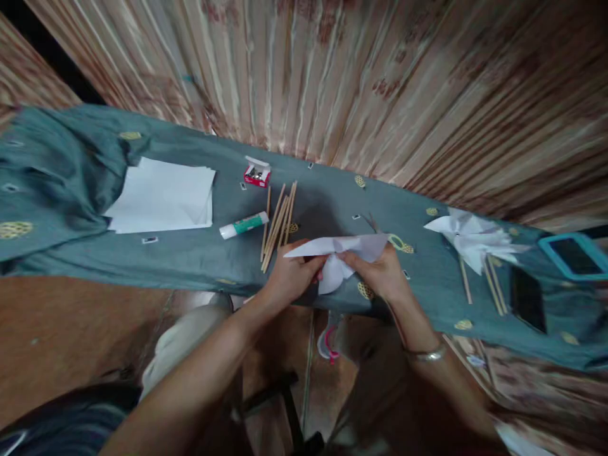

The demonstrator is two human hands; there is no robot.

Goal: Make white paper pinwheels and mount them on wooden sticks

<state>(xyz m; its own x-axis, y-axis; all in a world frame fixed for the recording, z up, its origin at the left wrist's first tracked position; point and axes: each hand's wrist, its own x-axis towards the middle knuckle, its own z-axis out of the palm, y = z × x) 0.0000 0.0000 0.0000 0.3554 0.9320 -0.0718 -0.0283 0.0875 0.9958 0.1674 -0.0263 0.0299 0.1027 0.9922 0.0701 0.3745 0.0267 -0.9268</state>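
Observation:
A white paper pinwheel (354,246) with curled blades is held up above the near edge of the cloth. My left hand (295,271) grips its left side, fingers closed on the paper. From the right, my right hand (380,269) pinches it close to the centre, thumb pressed on the paper. Just beyond my right hand lie scissors (395,240) with yellowish handles, partly hidden. Several thin wooden sticks (280,225) lie in a loose bunch beyond my left hand. Left of them rests a white and green glue stick (244,225).
A stack of white paper (166,196) lies at the left. Behind the glue stick stands an open red box (257,172) of small metal pieces. Finished-looking paper pinwheels (475,237) on sticks, a dark phone (527,297) and a blue-cased phone (574,255) are at the right.

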